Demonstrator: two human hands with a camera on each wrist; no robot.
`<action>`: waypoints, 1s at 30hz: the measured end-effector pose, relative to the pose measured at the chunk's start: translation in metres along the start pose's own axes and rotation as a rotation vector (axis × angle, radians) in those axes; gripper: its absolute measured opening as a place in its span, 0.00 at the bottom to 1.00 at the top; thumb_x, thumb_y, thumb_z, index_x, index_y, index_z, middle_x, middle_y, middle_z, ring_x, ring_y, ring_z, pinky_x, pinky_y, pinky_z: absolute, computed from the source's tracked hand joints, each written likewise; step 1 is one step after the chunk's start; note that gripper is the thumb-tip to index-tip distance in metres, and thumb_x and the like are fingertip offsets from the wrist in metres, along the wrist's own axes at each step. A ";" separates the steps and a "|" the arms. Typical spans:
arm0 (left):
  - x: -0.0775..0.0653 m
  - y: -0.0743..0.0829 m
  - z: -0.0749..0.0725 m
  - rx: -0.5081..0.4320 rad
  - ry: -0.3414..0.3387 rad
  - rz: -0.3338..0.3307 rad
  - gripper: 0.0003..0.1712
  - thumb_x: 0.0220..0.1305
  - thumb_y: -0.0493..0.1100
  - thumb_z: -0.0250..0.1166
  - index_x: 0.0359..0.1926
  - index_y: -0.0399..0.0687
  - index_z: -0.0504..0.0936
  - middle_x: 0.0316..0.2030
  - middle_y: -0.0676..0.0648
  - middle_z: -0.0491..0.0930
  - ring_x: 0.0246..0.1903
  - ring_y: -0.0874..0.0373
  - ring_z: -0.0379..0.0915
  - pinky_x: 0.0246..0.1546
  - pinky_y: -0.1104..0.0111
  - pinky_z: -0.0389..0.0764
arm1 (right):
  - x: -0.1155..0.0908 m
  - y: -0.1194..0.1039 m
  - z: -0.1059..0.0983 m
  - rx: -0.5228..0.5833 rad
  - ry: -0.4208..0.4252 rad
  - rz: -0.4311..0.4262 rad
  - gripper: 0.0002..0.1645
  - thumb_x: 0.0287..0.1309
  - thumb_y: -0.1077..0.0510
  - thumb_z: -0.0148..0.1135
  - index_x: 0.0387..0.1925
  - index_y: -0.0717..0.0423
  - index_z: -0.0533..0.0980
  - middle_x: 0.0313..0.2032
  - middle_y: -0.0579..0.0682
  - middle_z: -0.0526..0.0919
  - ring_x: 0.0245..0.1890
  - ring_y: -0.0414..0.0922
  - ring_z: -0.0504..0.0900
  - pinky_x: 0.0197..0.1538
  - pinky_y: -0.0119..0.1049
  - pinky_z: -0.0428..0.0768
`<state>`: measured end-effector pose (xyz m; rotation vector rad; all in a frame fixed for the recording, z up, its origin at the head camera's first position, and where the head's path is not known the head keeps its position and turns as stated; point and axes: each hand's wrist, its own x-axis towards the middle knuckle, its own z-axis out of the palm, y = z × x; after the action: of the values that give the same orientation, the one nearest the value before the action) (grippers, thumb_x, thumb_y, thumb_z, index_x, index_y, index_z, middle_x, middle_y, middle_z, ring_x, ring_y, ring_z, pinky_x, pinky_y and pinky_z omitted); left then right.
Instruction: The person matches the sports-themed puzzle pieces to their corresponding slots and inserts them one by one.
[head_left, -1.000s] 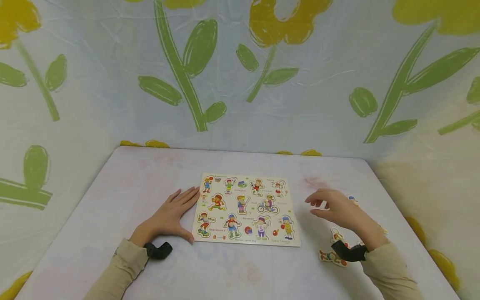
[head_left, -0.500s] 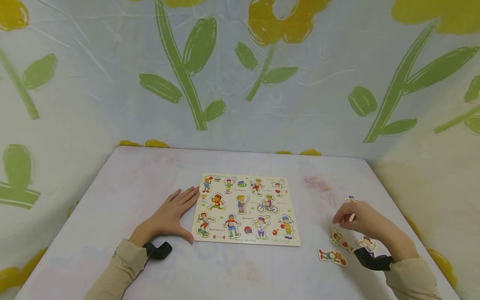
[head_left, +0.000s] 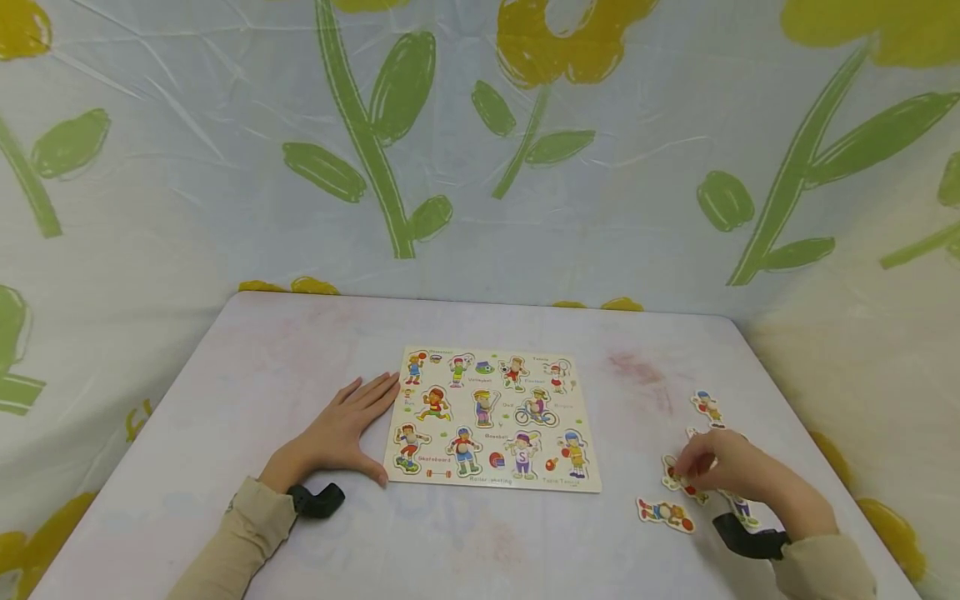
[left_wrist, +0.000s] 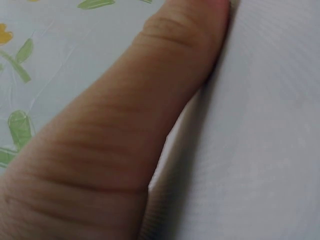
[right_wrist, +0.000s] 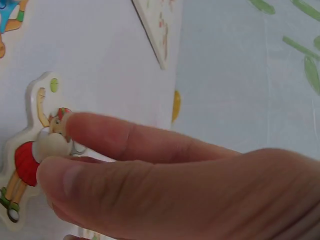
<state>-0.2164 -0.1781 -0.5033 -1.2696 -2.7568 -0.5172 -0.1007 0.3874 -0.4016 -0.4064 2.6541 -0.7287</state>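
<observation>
See the tennis-player piece [right_wrist: 26, 156] lying flat on the tabletop [head_left: 495, 550], right of the puzzle board [head_left: 461, 413] and apart from it, just beyond the basketball piece [head_left: 665, 514] and partly under the right hand [head_left: 727, 462]. Find the thumb [right_wrist: 57, 177] and index finger [right_wrist: 100, 135] of that hand a narrow gap apart, about the pale knob [right_wrist: 53, 145]; cannot tell whether gripping it. To lift well, centre both fingertips on the knob, pinch lightly, then raise straight up, without brushing the blue-capped piece [head_left: 707, 408] with a knuckle. Avoid pressing on the painted head, as likely to tip one end. With the left hand [head_left: 348, 429] spread wide and flat, holding nothing, seemingly touching the board's left edge, count on steadiness there. Read the long axis as a slant across the tabletop, with head and raised arm toward the far left, feet toward the near right. Allow for that slant by turning the wrist only once clear of the surface.
</observation>
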 end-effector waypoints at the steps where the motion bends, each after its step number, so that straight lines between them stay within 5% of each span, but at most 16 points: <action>1: 0.000 0.000 0.000 -0.001 0.003 0.002 0.82 0.29 0.90 0.60 0.77 0.41 0.51 0.78 0.43 0.48 0.76 0.46 0.43 0.72 0.45 0.44 | 0.000 0.001 0.002 0.010 0.002 0.019 0.09 0.49 0.70 0.71 0.29 0.53 0.85 0.28 0.43 0.81 0.27 0.36 0.73 0.29 0.30 0.77; 30: -0.001 0.000 -0.001 -0.001 0.003 0.001 0.83 0.29 0.90 0.61 0.77 0.40 0.52 0.77 0.43 0.49 0.76 0.45 0.43 0.72 0.45 0.44 | 0.003 0.006 0.005 0.086 -0.046 0.144 0.08 0.50 0.67 0.72 0.31 0.55 0.81 0.27 0.46 0.77 0.28 0.40 0.72 0.30 0.30 0.72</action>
<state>-0.2160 -0.1787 -0.5028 -1.2694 -2.7531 -0.5207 -0.1026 0.3894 -0.4098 -0.2042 2.5670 -0.7745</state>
